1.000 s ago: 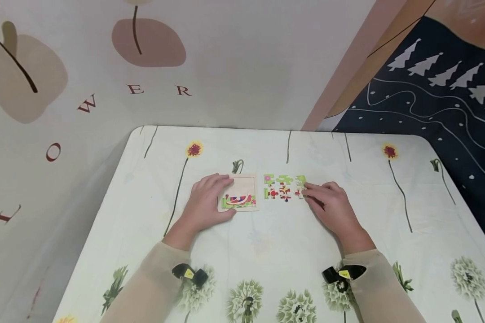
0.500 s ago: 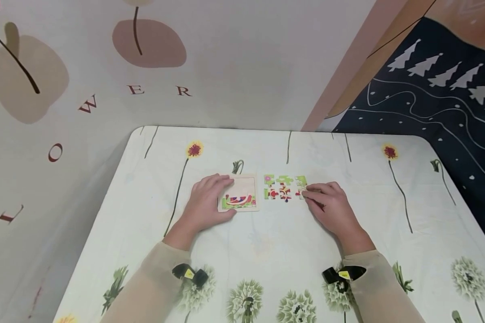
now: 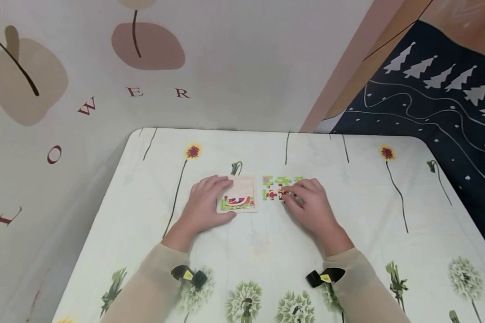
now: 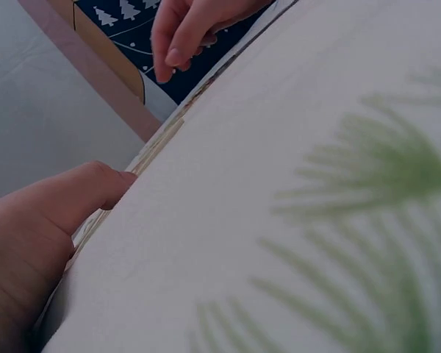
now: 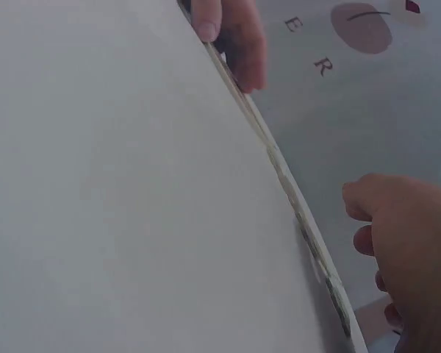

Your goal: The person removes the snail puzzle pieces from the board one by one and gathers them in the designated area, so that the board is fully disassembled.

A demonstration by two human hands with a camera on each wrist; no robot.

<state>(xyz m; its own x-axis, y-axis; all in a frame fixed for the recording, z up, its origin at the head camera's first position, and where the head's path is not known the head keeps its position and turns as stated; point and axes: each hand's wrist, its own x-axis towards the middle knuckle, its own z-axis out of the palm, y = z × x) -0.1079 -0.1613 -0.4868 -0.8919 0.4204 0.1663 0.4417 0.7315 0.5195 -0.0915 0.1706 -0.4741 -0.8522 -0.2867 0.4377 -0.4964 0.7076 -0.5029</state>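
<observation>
My left hand (image 3: 204, 200) grips the left side of a square wooden puzzle tray (image 3: 242, 181), thumb at its near edge and fingers at its far edge. Along the bottom of the tray lies a strip of fitted pieces with a watermelon picture (image 3: 237, 202). To the tray's right, loose jigsaw pieces lie in two rows, among them a green piece with a pink flower (image 3: 267, 180) and a red-and-green piece (image 3: 270, 194). Over the right part of these rows hovers my right hand (image 3: 309, 204), fingers loosely bent, hiding some pieces. The right wrist view shows its fingertips above the pieces (image 5: 309, 232).
A white tablecloth (image 3: 258, 251) printed with flowers and dandelions covers the table. Behind the table's far edge stands a pale wall (image 3: 242, 89) with printed letters. A dark hanging with white trees (image 3: 428, 103) is at the right.
My right hand has moved left from the right-hand column of jigsaw pieces to above the middle column. The left hand keeps its grip on the tray.
</observation>
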